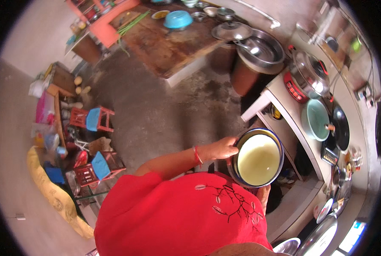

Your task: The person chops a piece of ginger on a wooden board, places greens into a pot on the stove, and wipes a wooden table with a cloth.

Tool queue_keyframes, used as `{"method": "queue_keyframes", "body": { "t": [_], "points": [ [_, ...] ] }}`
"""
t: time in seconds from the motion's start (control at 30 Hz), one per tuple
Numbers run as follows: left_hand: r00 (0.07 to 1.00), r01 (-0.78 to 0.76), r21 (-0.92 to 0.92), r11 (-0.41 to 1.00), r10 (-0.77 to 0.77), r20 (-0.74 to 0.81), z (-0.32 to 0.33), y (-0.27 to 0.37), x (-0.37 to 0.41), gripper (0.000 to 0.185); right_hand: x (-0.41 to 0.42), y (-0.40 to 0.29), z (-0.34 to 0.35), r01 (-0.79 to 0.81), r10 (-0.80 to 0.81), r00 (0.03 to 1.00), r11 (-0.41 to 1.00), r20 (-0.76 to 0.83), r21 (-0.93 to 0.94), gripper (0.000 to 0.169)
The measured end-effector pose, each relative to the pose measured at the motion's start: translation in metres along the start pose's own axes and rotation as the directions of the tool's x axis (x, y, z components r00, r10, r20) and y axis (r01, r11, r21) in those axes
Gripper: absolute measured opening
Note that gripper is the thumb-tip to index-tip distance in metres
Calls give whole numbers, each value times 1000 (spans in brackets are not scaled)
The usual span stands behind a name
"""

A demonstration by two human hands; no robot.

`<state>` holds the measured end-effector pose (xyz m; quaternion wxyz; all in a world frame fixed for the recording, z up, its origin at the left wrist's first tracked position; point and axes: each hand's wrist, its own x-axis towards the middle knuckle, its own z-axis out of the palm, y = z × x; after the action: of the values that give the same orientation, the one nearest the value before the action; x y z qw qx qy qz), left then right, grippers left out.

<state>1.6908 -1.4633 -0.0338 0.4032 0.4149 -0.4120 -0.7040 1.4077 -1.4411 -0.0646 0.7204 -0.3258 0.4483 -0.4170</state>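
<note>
In front of my red shirt is a round enamel pot point(260, 160) with a dark blue rim and a pale yellow inside. It is tipped so that its mouth faces up toward me. My left hand point(221, 148), with a red band at the wrist, grips the pot's left side, thumb near the rim. My right hand point(263, 196) holds it from the lower right; most of its fingers are hidden behind the pot. Whether the pale surface inside is liquid or bare enamel, I cannot tell.
To the right runs a tiled counter point(281, 97) with a lidded electric cooker point(309, 73), a pale green basin point(315, 120) and a black pan point(340, 128). A brown table point(164, 48) and a large metal basin point(264, 48) stand ahead. Small red chairs point(92, 119) are at left.
</note>
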Motion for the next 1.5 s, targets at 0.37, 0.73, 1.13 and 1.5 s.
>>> {"method": "queue_keyframes", "body": {
  "t": [0.37, 0.73, 1.13, 1.5],
  "points": [
    [663, 293, 669, 683, 360, -657, -145, 10, -227, 30, 54, 80, 221, -101, 241, 902, 925, 358, -367, 43],
    [203, 494, 524, 693, 494, -845, -271, 3, -312, 16, 174, 154, 413, -215, 554, 696, 768, 457, -604, 35],
    [-53, -286, -41, 957, -59, -997, -407, 35, -359, 34, 269, 204, 649, 51, 605, 470, 709, 643, -704, 31],
    [323, -456, -223, 862, -73, -944, -611, 64, -447, 50, 331, 279, 864, -18, 668, 412, 686, 620, -727, 26]
  ]
}}
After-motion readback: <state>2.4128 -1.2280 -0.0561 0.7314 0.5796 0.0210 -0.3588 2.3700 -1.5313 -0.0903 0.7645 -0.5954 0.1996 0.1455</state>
